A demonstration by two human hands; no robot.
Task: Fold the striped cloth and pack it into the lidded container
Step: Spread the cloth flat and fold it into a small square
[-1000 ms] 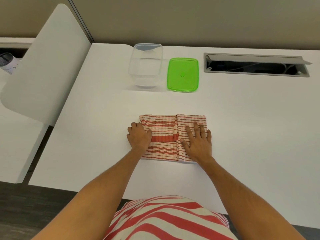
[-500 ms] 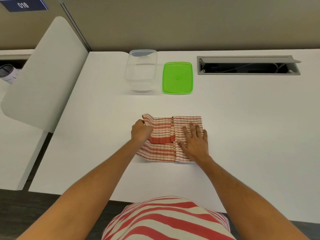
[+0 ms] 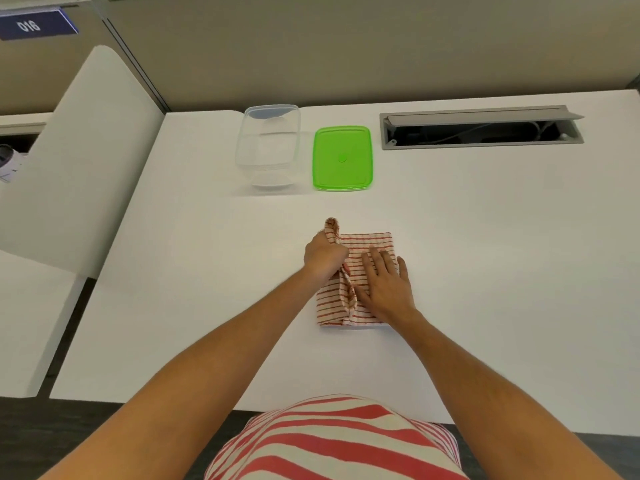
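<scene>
Left hand (image 3: 325,255) since a second ago: swept left flap of red-and-cream striped cloth (image 3: 367,244) up and over, edge pinched. Right hand (image 3: 388,287) flat, fingers spread, pinning cloth mid-desk, grasping nothing. Clear plastic container (image 3: 268,147), green lid (image 3: 343,157) wait beyond. Risk: flap bunches crooked, bundle too bulky to fit.

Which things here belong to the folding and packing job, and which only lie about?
For the job: striped cloth, clear container, green lid.
Only lying about: open cable hatch, blue number sign, white side panel.
</scene>
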